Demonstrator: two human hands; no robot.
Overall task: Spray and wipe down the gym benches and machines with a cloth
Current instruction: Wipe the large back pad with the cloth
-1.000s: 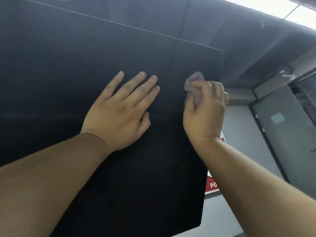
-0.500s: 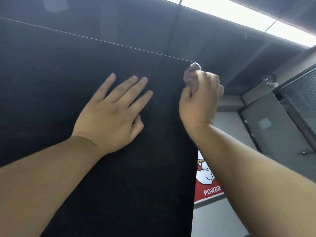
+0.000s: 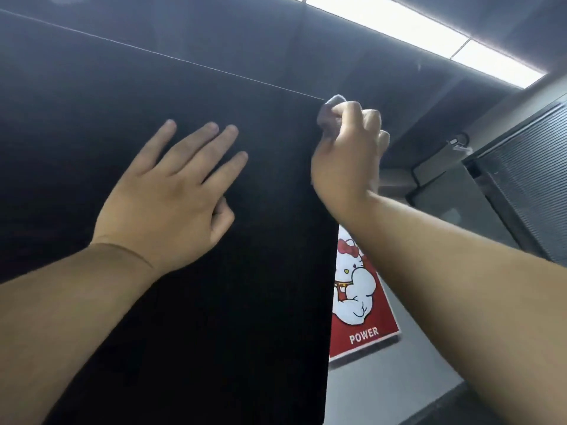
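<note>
A large flat black panel (image 3: 153,332) of a gym machine fills the left and middle of the head view. My left hand (image 3: 171,197) lies flat on it with straight, spread fingers. My right hand (image 3: 346,157) grips a small grey-purple cloth (image 3: 328,113), bunched in its curled fingers, and presses it against the panel's upper right corner. Most of the cloth is hidden inside the fist.
A red poster (image 3: 362,305) with a white cartoon figure and the word POWER hangs on the grey wall behind the panel's right edge. A bright ceiling light strip (image 3: 429,35) runs at the top right. A dark slatted blind (image 3: 527,185) and door closer are at right.
My right hand has slid the cloth up the panel's right side to its top corner. My left hand stayed flat on the panel. The view tilted, showing more of the poster.
</note>
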